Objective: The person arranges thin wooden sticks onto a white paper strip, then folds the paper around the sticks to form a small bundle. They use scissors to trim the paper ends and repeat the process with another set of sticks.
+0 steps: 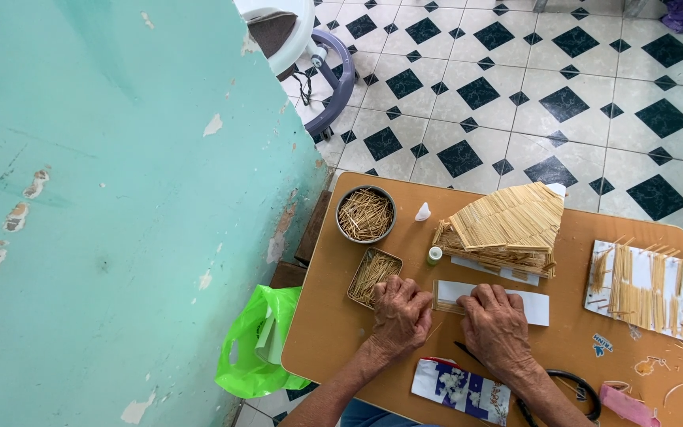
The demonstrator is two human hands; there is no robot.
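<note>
Desk (333, 316): smooth brown wood-look top, matt.
Round tin (365, 214): dull metal, full of thin pale wooden sticks.
Model house (507, 229): bare pale wood sticks, ribbed and matt.
Paper strip (527, 304): plain white, matt, lower centre.
Bag (258, 348): glossy green plastic, lower left.
Wall (104, 205): chipped turquoise paint.
Floor (515, 87): glossy tile.

1. The left hand (398, 311) and right hand (496, 324) press fingertips on a white paper strip (515, 304) on the wooden table (333, 332).
2. A toothpick house (506, 228) stands just behind.
3. A round bowl (365, 214) and a rectangular tin (371, 276) hold toothpicks.
4. A green bag (258, 344) lies on the floor.
</note>
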